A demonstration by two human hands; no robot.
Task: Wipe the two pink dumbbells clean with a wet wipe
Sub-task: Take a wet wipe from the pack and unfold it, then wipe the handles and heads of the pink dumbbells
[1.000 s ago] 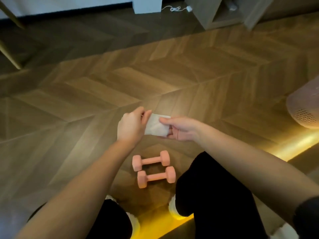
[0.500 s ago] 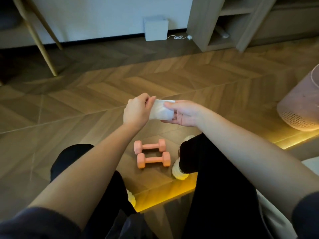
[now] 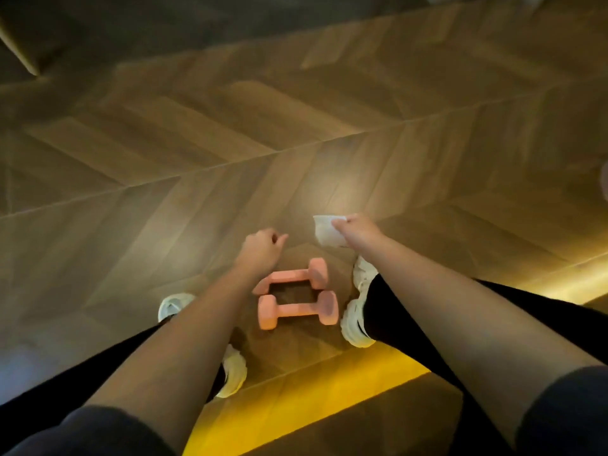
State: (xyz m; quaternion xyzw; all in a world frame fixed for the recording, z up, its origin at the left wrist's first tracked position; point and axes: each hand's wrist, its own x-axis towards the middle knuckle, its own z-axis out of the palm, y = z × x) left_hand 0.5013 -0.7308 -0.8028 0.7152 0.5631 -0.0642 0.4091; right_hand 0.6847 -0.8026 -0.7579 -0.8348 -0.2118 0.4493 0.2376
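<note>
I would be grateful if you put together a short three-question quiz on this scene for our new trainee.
1. Multiple choice: the far dumbbell and the near dumbbell lie
A) side by side on the floor between the white shoes
B) on a shelf
C) in the person's lap

2. True or false: the left hand grips a dumbbell.

3. Fill the gap: the wet wipe is held by the ___ hand.

Key
1. A
2. False: it holds nothing.
3. Right: the right hand holds it above the floor.
</note>
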